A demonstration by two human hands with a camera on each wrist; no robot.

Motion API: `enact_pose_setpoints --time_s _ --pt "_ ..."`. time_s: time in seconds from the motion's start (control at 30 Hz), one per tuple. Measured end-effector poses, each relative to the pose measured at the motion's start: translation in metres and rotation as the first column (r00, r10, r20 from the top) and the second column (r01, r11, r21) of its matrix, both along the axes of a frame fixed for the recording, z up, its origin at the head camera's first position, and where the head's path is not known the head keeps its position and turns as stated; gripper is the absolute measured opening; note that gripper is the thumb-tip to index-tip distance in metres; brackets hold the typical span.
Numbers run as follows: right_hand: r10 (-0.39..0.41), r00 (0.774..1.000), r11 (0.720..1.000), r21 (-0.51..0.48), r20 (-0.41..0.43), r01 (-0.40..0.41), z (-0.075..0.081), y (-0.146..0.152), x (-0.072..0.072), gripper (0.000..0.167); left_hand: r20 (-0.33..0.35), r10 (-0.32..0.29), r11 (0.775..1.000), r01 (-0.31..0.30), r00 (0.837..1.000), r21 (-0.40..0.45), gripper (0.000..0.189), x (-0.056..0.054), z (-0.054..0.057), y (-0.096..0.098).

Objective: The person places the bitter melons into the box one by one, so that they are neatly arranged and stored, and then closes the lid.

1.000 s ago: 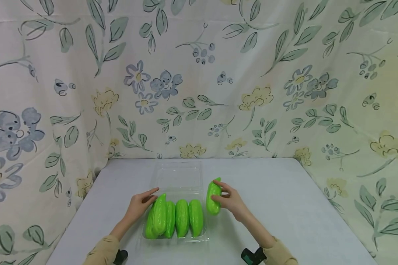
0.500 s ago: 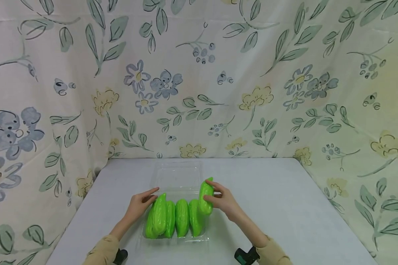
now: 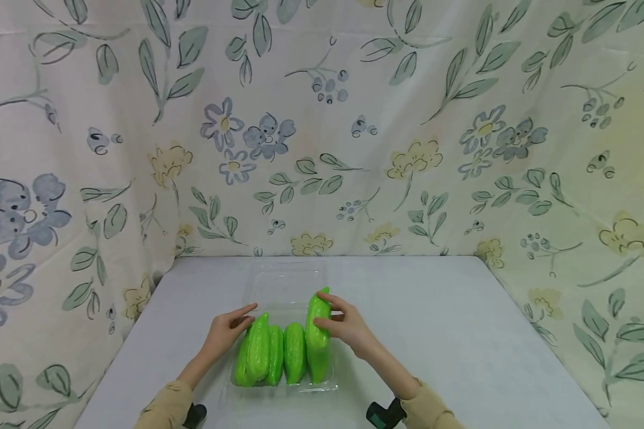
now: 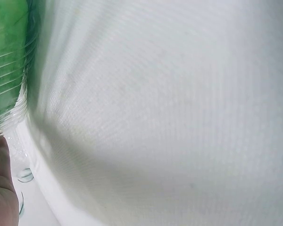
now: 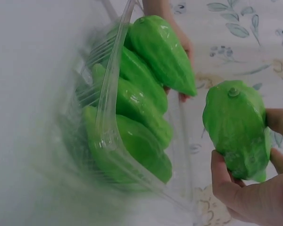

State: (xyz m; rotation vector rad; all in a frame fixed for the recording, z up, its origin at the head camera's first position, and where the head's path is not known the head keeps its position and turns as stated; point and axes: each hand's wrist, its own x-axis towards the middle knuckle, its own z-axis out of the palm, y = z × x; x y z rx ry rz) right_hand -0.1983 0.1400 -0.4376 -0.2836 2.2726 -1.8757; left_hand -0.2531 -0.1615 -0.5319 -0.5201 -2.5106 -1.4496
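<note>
In the head view, my right hand holds a bright green bitter melon between thumb and fingers. This melon is raised above the right side of a clear plastic box, partly covering the rightmost melon inside. The right wrist view shows the held bitter melon apart from the others. Several more green bitter melons lie side by side in the box, one on top at the left. My left hand rests at the box's back left edge, fingers fairly straight; its fingertips touch the box wall in the left wrist view.
The box's clear lid is folded back flat behind it on the white table. A floral curtain hangs behind and on both sides. Dark wrist-worn devices sit at both sleeves.
My right hand has carried the bitter melon leftward, from beside the box to above its right side. My left hand has stayed in place.
</note>
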Motion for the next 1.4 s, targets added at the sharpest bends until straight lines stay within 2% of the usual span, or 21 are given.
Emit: enact_pose_setpoints --time_s 0.47,1.03,1.4 --pt "0.008 1.000 1.000 0.012 0.007 -0.008 0.002 -0.006 0.001 0.058 0.020 -0.004 1.000 0.004 1.000 0.004 0.036 0.000 0.000 0.000" --pt "0.051 0.999 0.997 0.055 0.014 -0.052 -0.016 -0.011 0.005 0.059 0.035 0.004 1.000 -0.004 0.999 0.001 0.036 0.000 -0.001 0.000" --pt "0.059 0.998 0.995 0.081 0.015 -0.060 -0.021 -0.016 0.008 0.058 0.042 -0.004 1.000 0.003 0.999 0.018 0.036 0.000 0.000 0.000"
